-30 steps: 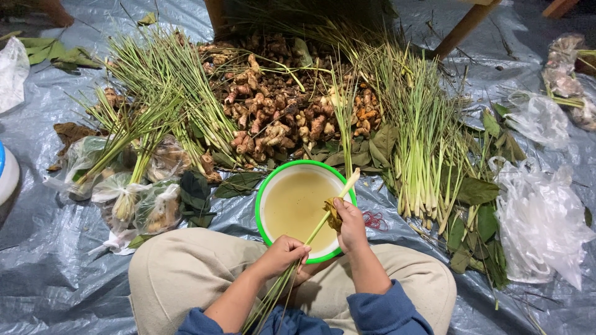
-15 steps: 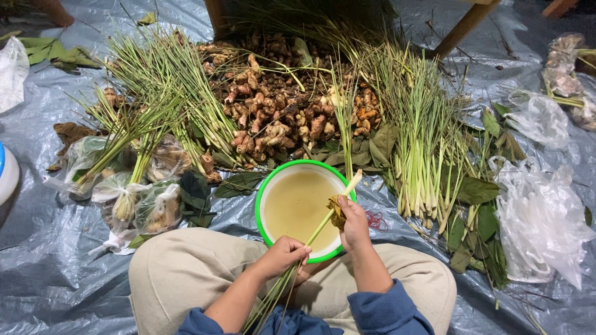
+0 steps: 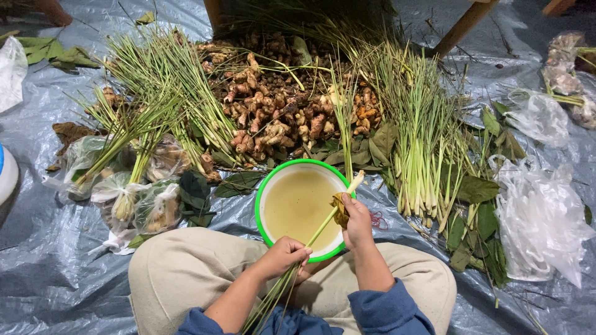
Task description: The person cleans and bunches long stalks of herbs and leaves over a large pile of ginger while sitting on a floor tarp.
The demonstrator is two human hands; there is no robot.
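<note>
At lower centre of the frame, a lemongrass stalk (image 3: pixel 323 226) lay diagonally across the near rim of a green-rimmed white basin (image 3: pixel 268 186) that held cloudy yellowish water. The left hand (image 3: pixel 284 257) was closed around the stalk's green leafy lower part, fingers wrapped tight. The right hand (image 3: pixel 359 220) pinched a brownish scrap of husk (image 3: pixel 340 209) against the stalk just below its pale bulb end, which projected past the basin's right rim. The person sat cross-legged in beige trousers (image 3: pixel 180 273) and blue sleeves (image 3: pixel 385 313) on a grey plastic sheet (image 3: pixel 49 260). Directly above the basin lay a heap of brown and orange rhizomes (image 3: pixel 279 108). Bundles of lemongrass (image 3: pixel 422 136) lay to the right of the heap, and more bundles (image 3: pixel 155 93) fanned out at upper left. Clear plastic bags holding roots (image 3: pixel 146 205) sat left of the basin, beside dark green leaves (image 3: pixel 195 189). At right, a crumpled empty clear bag (image 3: pixel 540 217) lay by loose leaves (image 3: pixel 475 189); further filled clear bags (image 3: pixel 562 62) occupied the upper right corner. A white bag (image 3: pixel 12 68) lay at the upper left edge, and a white container with a blue edge (image 3: pixel 6 174) at the left edge.
</note>
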